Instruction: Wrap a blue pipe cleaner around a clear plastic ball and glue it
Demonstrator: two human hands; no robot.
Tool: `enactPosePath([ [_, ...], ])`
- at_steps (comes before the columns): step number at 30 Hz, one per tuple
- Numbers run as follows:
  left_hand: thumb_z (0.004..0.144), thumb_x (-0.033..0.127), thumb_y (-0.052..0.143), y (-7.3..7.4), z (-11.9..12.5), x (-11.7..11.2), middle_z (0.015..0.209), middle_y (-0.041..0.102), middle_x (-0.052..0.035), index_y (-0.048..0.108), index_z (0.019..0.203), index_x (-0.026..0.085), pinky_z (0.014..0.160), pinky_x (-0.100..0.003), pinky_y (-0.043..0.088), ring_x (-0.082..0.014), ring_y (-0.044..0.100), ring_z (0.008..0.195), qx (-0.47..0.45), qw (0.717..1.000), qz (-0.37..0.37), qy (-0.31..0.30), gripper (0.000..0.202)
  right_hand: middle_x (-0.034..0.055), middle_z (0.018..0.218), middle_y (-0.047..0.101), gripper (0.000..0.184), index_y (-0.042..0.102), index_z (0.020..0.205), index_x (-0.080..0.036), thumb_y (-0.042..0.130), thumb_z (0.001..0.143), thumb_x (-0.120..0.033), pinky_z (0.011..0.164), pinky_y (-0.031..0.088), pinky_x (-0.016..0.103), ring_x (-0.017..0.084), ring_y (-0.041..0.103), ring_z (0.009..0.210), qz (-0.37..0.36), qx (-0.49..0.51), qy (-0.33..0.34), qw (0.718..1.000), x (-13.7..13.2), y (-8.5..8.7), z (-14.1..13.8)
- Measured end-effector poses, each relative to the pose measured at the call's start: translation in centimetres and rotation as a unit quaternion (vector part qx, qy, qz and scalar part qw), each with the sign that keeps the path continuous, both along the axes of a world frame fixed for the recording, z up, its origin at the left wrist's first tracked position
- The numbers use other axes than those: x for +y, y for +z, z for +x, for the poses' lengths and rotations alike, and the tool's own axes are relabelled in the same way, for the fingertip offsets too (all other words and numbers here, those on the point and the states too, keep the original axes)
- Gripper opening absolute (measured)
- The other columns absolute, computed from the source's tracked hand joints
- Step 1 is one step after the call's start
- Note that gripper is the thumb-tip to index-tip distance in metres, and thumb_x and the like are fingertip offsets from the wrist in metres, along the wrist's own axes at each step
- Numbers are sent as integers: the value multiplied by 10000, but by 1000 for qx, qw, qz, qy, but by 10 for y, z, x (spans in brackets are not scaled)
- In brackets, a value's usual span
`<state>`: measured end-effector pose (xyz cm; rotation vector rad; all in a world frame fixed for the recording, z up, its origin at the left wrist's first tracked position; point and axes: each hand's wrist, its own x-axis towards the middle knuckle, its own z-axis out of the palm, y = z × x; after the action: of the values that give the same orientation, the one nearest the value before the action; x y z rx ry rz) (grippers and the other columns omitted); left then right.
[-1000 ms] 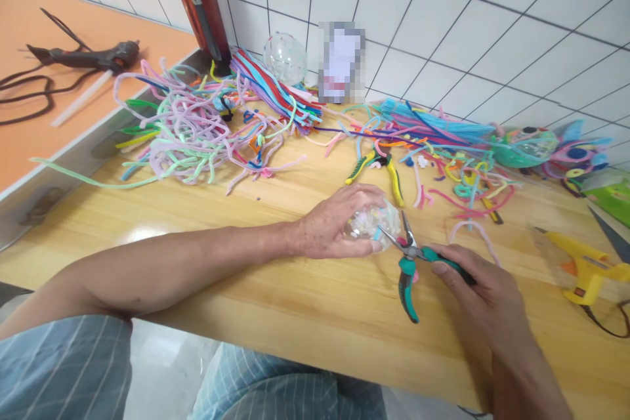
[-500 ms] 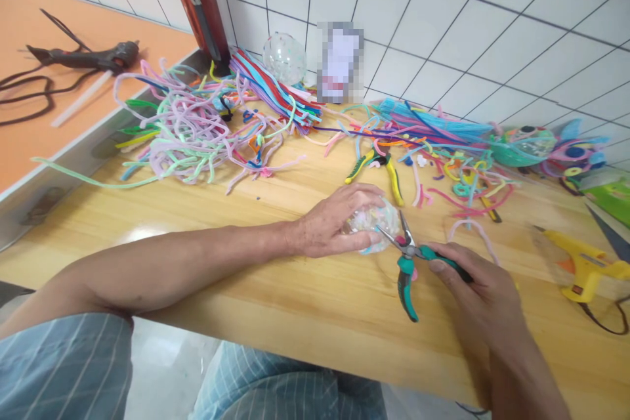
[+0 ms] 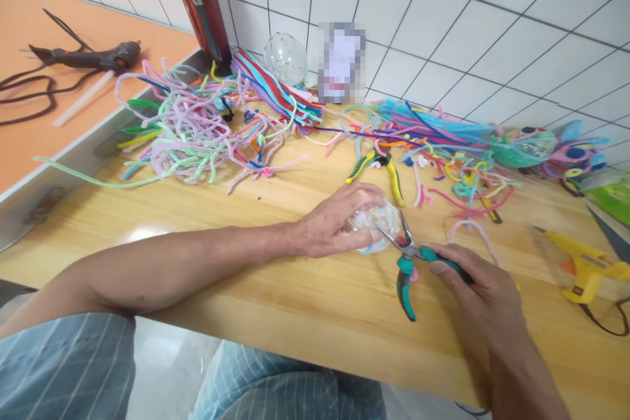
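Note:
My left hand (image 3: 335,222) is wrapped round a small clear ball with coloured flecks (image 3: 377,222), pressing it against the wooden table (image 3: 207,210). My right hand (image 3: 480,289) grips one teal handle of a pair of needle-nose pliers (image 3: 407,256). The pliers' jaws are spread apart, with the tips touching the right side of the ball. The other teal handle hangs free toward me.
Tangled pastel pipe cleaners (image 3: 197,131) and straight bundles (image 3: 275,88) cover the far side. Yellow-handled pliers (image 3: 377,167) lie behind the ball. A yellow glue gun (image 3: 585,266) sits at right, a black glue gun (image 3: 83,58) on the orange surface, a red bottle (image 3: 199,0) by the wall.
Almost nothing has moved. The pliers' tips have shifted slightly along the ball's side, and the free handle has swung a little.

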<state>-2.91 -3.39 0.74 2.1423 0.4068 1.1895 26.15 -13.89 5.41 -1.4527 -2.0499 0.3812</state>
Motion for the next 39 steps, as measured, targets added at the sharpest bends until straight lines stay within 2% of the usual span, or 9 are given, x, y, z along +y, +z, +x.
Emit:
enactPosePath([
  [5, 1005, 393, 658, 0, 0, 0, 1408, 666, -178, 560, 1369, 228, 1161, -527, 540, -304, 628, 1386, 4, 1000, -14, -1, 412, -15, 1024, 876, 189, 813, 1144, -346, 676, 1016, -321, 781, 646, 285, 190, 826, 866, 8, 1, 1, 1000, -2, 0, 3],
  [14, 1013, 371, 659, 0, 0, 0, 1383, 675, -174, 549, 1366, 223, 1155, -505, 548, -292, 634, 1381, -3, 1000, 8, 2, 398, -39, 1013, 873, 219, 786, 1168, -353, 668, 1014, -253, 759, 641, 266, 173, 830, 850, 27, -8, 16, 999, -1, 1, 2],
  [27, 1023, 365, 659, 0, 0, 0, 1366, 678, -173, 539, 1369, 214, 1144, -484, 556, -283, 644, 1361, -6, 1000, 30, 9, 396, -33, 1009, 873, 194, 799, 1153, -358, 673, 1017, -300, 765, 638, 273, 179, 825, 860, 21, -7, 0, 1000, -2, -1, 2],
  [31, 1016, 380, 663, -1, 0, 0, 1375, 676, -168, 541, 1370, 229, 1151, -497, 551, -286, 640, 1373, -2, 1000, 19, 8, 404, -25, 1027, 874, 195, 797, 1148, -349, 680, 1008, -280, 778, 648, 286, 190, 831, 875, 6, -1, -2, 1000, -2, -1, 3],
  [39, 1000, 407, 668, 1, 0, -1, 1415, 675, -173, 568, 1365, 230, 1179, -521, 525, -306, 620, 1407, 11, 1000, -24, -3, 418, -6, 1019, 877, 174, 821, 1107, -344, 685, 998, -344, 786, 666, 330, 222, 835, 872, -14, 11, -26, 1000, -3, 0, 3],
])
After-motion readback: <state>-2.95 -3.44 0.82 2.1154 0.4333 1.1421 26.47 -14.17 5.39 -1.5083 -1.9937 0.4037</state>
